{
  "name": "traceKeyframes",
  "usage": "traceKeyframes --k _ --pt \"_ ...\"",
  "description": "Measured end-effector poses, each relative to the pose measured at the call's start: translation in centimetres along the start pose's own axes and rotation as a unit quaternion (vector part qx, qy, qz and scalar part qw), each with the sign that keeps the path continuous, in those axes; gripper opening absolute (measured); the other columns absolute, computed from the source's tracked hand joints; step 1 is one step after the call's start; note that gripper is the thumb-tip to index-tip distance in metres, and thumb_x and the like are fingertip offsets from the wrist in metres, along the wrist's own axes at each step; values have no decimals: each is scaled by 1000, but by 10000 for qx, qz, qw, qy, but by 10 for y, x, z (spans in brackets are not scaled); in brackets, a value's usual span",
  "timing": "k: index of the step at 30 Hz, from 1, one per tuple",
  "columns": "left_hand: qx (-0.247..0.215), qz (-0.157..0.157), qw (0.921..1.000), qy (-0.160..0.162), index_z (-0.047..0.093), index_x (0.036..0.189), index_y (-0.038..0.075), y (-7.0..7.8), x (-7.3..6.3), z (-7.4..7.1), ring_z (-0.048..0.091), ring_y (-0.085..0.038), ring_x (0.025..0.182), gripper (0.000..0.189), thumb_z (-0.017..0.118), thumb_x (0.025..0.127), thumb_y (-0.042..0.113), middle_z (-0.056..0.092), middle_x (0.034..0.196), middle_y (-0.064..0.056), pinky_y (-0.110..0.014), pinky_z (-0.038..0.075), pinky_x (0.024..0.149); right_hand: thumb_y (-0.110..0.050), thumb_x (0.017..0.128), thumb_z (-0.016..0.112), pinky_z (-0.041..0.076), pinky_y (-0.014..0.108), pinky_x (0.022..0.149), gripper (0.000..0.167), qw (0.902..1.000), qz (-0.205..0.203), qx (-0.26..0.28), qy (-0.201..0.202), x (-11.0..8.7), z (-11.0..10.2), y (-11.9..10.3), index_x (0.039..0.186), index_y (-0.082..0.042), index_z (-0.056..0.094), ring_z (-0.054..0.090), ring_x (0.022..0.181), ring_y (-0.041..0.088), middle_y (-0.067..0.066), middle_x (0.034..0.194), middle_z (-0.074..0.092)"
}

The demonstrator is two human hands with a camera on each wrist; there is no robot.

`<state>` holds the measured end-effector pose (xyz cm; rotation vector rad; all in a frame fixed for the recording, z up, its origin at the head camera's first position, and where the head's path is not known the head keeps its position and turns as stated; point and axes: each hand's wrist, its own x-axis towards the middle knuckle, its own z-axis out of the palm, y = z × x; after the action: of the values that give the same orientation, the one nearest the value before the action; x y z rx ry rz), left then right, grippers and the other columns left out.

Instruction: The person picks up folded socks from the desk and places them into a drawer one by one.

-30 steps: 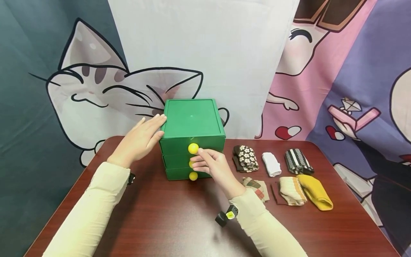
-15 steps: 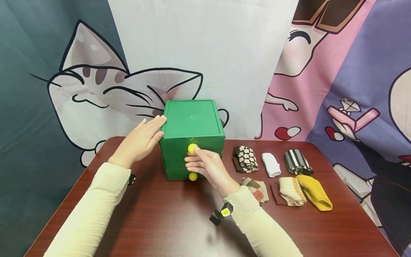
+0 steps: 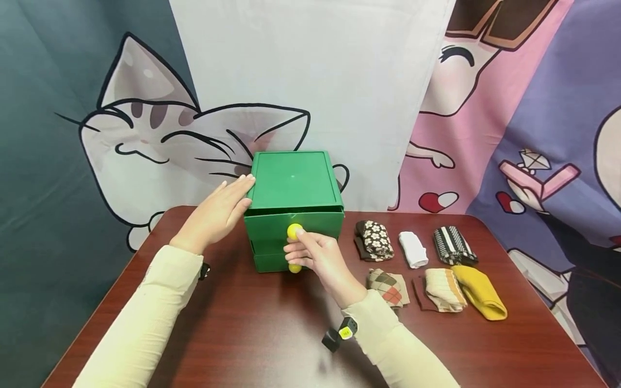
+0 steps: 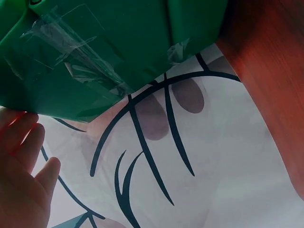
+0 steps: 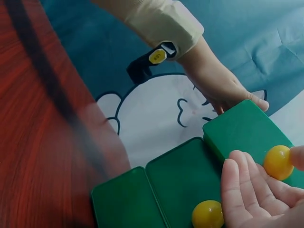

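Observation:
A green drawer cabinet (image 3: 293,180) with yellow ball knobs stands near the back of the table. Its top drawer (image 3: 267,226) juts slightly forward, with a dark gap under the lid. My right hand (image 3: 324,260) pinches the top knob (image 3: 293,231) between thumb and index finger; the other fingers extend below it, as the right wrist view also shows around the knob (image 5: 279,163). The middle knob is hidden behind this hand in the head view, while the bottom knob (image 3: 295,268) shows. With straight fingers, my left hand (image 3: 211,220) rests on the cabinet's upper left edge.
Right of the cabinet lie several folded socks: floral (image 3: 377,240), white (image 3: 413,249), black-and-white striped (image 3: 453,245), argyle (image 3: 390,288), cream (image 3: 443,290) and yellow (image 3: 480,292). A printed cloth (image 3: 335,81) hangs behind the brown table (image 3: 257,334).
My right thumb and fingers have closed on the top knob, and the top drawer has come out a little toward me. The left hand stays at the cabinet's edge.

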<state>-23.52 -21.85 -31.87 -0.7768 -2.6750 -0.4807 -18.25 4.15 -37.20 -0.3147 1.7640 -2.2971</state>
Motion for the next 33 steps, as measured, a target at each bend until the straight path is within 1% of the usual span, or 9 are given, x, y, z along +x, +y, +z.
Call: traceKeyframes --k 4,9,13,18,24,31,33 --pt "-40 -40 10000 17 36 157 2 -1 -2 -1 30 -32 150 54 37 112 32 37 161 -14 -47 14 126 -31 104 60 62 33 77 52 9998 -31 -165 -67 -6 1 0 115 19 64 72 76 15 12 88 75" --pt "-20 4 10000 -7 36 156 1 -1 -3 -2 30 -33 150 54 38 112 31 37 160 -15 -48 14 126 -28 105 58 63 34 77 49 9993 -110 -353 -108 -17 1 -1 115 19 64 73 75 16 15 89 75" --pt "-13 -4 10000 76 36 156 1 -1 -4 0 31 -32 150 54 38 111 31 38 160 -15 -46 14 126 -26 105 58 63 36 78 47 9988 -146 -401 -227 -26 -1 -1 115 19 64 73 76 17 17 89 75" --pt "-13 1 9998 190 37 156 1 0 -4 2 31 -32 150 53 38 112 31 39 159 -15 -45 15 126 -22 104 57 63 37 77 41 9978 -129 -544 -369 -38 -2 -3 112 17 66 74 75 18 21 90 75" --pt "-31 23 9997 235 38 155 1 1 -2 3 32 -32 150 52 38 112 30 40 159 -15 -43 15 126 -21 105 55 63 37 75 38 9944 -167 -837 -623 -51 -3 -4 110 14 68 74 75 17 25 92 74" --pt "38 53 9997 222 38 155 0 0 0 5 32 -32 149 52 40 111 28 40 159 -15 -48 18 125 -17 106 52 63 36 73 36 9896 -303 -1010 -976 -65 -5 -3 109 15 67 73 74 15 31 93 72" --pt "42 65 9997 213 38 155 0 0 0 5 32 -32 149 52 40 111 28 40 159 -15 -48 17 125 -17 106 51 63 36 72 36 9877 -371 -1086 -1063 -69 -6 -2 109 15 67 73 74 14 31 93 72"
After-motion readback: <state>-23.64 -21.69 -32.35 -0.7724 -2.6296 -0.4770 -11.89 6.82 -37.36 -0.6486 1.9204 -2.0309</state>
